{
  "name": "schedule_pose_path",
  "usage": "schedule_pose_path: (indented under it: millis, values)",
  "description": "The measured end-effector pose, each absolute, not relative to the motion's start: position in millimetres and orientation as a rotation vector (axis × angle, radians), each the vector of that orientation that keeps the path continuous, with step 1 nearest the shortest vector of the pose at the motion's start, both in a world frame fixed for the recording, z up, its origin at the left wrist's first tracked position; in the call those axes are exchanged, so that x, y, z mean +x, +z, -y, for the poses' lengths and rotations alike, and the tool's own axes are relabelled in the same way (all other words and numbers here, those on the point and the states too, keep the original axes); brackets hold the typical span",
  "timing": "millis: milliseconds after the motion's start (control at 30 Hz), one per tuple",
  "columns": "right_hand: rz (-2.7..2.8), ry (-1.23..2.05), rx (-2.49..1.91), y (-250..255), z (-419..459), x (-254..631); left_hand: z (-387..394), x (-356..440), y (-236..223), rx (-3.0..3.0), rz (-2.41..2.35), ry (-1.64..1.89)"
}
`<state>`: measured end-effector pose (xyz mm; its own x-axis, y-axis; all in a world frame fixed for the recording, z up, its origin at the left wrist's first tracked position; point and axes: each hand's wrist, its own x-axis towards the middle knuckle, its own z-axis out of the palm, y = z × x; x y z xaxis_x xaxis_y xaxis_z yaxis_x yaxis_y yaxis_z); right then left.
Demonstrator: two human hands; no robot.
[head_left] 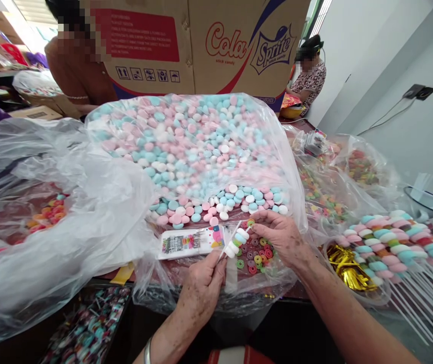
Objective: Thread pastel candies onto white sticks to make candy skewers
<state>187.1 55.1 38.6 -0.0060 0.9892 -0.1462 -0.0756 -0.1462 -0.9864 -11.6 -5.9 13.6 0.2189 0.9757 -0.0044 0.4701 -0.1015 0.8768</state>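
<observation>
My left hand (pixel 203 280) is closed around the lower end of a candy skewer (pixel 236 244), a white stick threaded with white, pale blue and green pieces. At the stick's upper end, my right hand (pixel 283 236) pinches a small gummy ring (pixel 251 223) between thumb and fingers. Whether the ring is fully over the tip I cannot tell. Beneath my hands lie loose gummy rings (pixel 264 253) in red, green and purple. A stack of printed plastic packets (pixel 188 241) rests left of the skewer. Behind it spreads a heap of pink, blue and white marshmallow-like candies (pixel 193 151), mostly under clear plastic.
Finished-looking candy skewers (pixel 394 242) lie at the right, beside gold twist ties (pixel 347 268). Clear bags of gummies (pixel 322 197) stand behind them. A large cardboard box (pixel 201 45) blocks the back. Wrapped sweets (pixel 91 323) fill a bin below left. Two other people sit beyond.
</observation>
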Motion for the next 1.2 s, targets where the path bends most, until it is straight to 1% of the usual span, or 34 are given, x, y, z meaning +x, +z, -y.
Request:
schedule_pose_path:
  millis: [133, 300, 367, 433, 600, 667, 867, 967, 1067, 1133, 1200]
  values:
    - [1.244, 1.216, -1.283, 31.9, -54.3, 188.3, 5.1, -10.9, 13.9, 1.710, -1.409, 0.787]
    - [1.598, 0.790, -1.309, 31.4, -47.3, 185.6, 4.9, -9.0, 13.8, 1.672, -1.420, 0.830]
    - [1.649, 0.711, -1.262, 30.7, -43.9, 183.0, 4.9, -8.7, 13.4, 1.653, -1.422, 0.860]
    - [1.651, 0.720, -1.220, 28.6, -41.0, 180.5, 4.8, -8.8, 13.0, 1.642, -1.414, 0.891]
    - [1.545, 0.906, -1.211, 23.2, -35.3, 176.3, 5.2, -8.9, 13.0, 1.635, -1.402, 0.924]
    - [1.546, 0.930, -1.200, 21.9, -32.8, 173.7, 5.6, -8.5, 12.6, 1.627, -1.413, 0.936]
    - [1.712, 0.801, -1.119, 23.2, -27.6, 167.8, 7.2, -8.6, 8.6, 1.617, -1.430, 0.947]
    - [1.788, 0.867, -1.097, 34.2, -32.8, 173.4, 9.1, -9.6, 7.4, 1.584, -1.424, 1.010]
    - [1.712, 0.917, -1.187, 50.6, -48.6, 179.1, 11.9, -10.5, 6.2, 1.480, -1.404, 1.104]
    - [1.719, 0.841, -1.233, 59.8, -64.6, 177.6, 13.8, -10.8, 4.6, 1.368, -1.388, 1.166]
    - [1.943, 0.714, -1.208, 64.4, -82.4, 170.3, 15.1, -11.0, 2.8, 1.262, -1.364, 1.226]
